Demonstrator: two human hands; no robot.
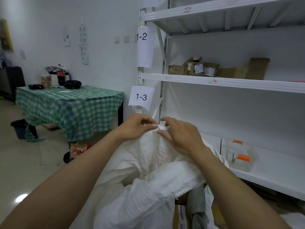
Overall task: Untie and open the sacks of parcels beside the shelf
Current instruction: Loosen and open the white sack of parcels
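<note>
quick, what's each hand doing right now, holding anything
Left hand: pinching the tied neck of the white woven plastic sack.
Right hand: pinching the same tied neck.

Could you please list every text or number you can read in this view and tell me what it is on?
"1-2": upper paper sign on the shelf post.
"1-3": lower paper sign on the same post.
Too small or blurred to read: shipping labels on the cardboard boxes, sheets on the wall, faint pink print on the sack.
</note>
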